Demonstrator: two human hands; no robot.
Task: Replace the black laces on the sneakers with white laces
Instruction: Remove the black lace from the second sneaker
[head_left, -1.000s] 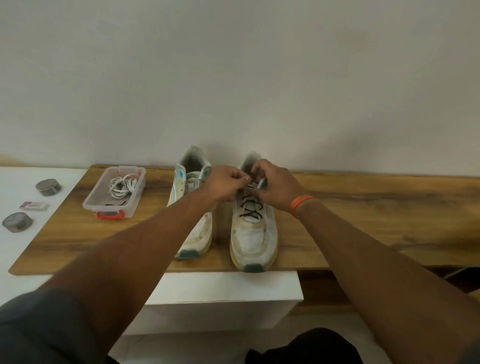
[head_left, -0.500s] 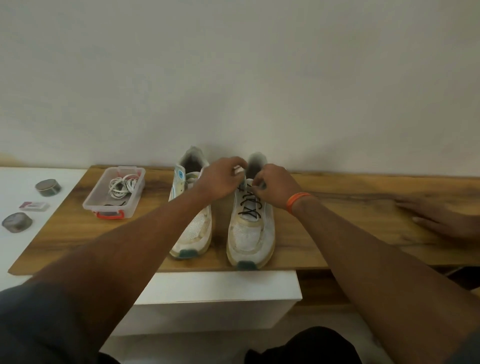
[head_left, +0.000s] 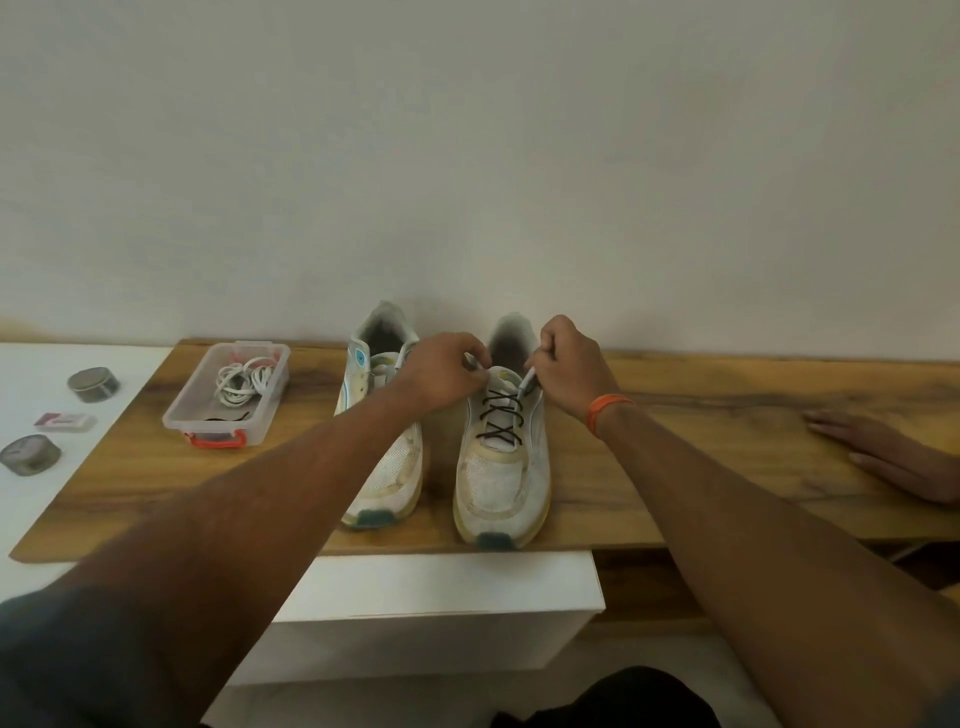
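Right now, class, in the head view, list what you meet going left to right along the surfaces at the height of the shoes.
Two round tins → small flat packet → clear plastic box of white laces → unlaced sneaker → sneaker with black laces → another person's hand resting on the wooden board.

Two sneakers (head_left: 441, 441) are sitting side by side on the surface (head_left: 675, 467), heels toward the wall (head_left: 467, 156), a lace-holding box (head_left: 228, 397) (left of them) lying alongside.
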